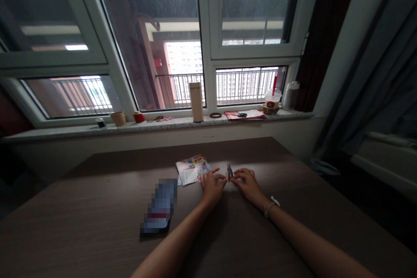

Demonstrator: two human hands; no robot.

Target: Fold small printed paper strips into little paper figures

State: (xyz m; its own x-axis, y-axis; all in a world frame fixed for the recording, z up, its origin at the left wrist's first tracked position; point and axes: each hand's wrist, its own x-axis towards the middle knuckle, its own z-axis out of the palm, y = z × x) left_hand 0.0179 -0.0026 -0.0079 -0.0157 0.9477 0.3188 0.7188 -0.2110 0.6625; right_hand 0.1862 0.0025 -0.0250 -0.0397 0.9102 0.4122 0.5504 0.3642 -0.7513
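Note:
A small piece of folded, printed paper [230, 173] stands on edge on the table, between my two hands. My left hand [212, 186] is at its left side, thumb and index finger bent in a pinch at the paper's lower edge. From the other side, the fingertips of my right hand [249, 183] close on its right edge. A few printed leaflets [193, 169] lie flat just behind and left of my left hand, slightly overlapping one another. Nearer to me on the left lies a phone-shaped object [159, 206], its surface blurred out by large pixels.
The brown table [97, 217] reaches toward a window sill [169, 125]. Along the sill stand a beige flask [196, 102], a paper cup [118, 118], scissors [241, 114] on printed sheets, a drink cup with a red straw [272, 97] and a pale bottle [291, 95].

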